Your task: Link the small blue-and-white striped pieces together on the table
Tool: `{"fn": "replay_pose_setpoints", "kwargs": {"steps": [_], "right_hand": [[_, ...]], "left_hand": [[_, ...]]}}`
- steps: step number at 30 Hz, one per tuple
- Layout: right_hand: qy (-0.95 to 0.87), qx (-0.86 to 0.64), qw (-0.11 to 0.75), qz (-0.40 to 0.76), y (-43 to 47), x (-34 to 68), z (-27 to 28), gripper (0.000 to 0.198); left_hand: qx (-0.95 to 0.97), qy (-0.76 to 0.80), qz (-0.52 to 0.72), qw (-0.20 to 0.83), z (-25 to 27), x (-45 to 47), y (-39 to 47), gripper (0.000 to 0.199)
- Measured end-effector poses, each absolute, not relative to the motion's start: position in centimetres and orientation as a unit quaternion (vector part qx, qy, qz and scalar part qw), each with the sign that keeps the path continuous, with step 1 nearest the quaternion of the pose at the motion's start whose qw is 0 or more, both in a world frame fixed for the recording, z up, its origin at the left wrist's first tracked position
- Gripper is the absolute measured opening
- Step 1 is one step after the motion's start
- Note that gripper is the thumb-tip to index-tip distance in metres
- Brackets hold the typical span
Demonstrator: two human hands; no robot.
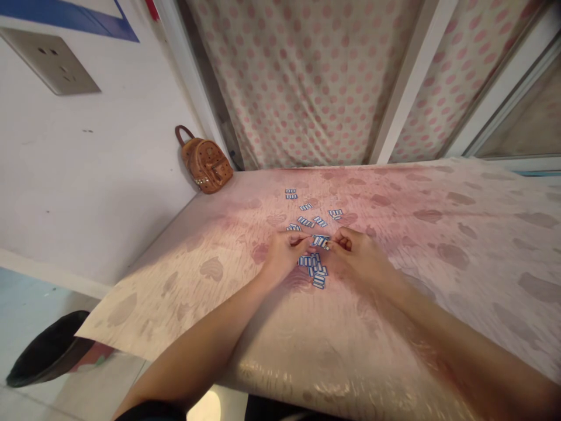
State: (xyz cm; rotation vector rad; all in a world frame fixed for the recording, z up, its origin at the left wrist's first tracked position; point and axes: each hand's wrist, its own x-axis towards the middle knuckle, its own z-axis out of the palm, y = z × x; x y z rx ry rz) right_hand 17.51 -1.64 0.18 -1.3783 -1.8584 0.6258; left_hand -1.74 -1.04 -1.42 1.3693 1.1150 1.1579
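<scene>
Between my two hands is a small blue-and-white striped piece (321,241), held above the table; it may be more than one layer. The fingers of my left hand (284,251) are pinched on its left end. My right hand (362,251) pinches the right end, with the fingers curled. Just below the hands lies an overlapping pile of similar striped pieces (318,270). Beyond them are several loose pieces, among them one (320,221) close to the held piece and a pair (291,194) farther back. Their exact kind is too small to make out.
A patterned pinkish cover (429,240) lies over the table. At the back left corner a small brown backpack (208,164) leans against the white wall. Dotted curtains (302,82) hang behind the table. On the floor at left stands a black-lined bin (48,348).
</scene>
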Motion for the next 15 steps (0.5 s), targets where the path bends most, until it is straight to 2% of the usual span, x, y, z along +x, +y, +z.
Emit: {"fn": "replay_pose_setpoints", "kwargs": {"steps": [11, 15], "right_hand": [[-0.721, -0.536, 0.358, 0.255, -1.74, 17.34, 0.27, 0.026], [-0.73, -0.526, 0.368, 0.235, -1.54, 17.46, -0.1, 0.017]], "left_hand": [[0.574, 0.437, 0.473, 0.506, -1.18, -1.56, -1.49, 0.017], [0.55, 0.447, 0.481, 0.515, -0.85, -1.54, -1.47, 0.013]]}}
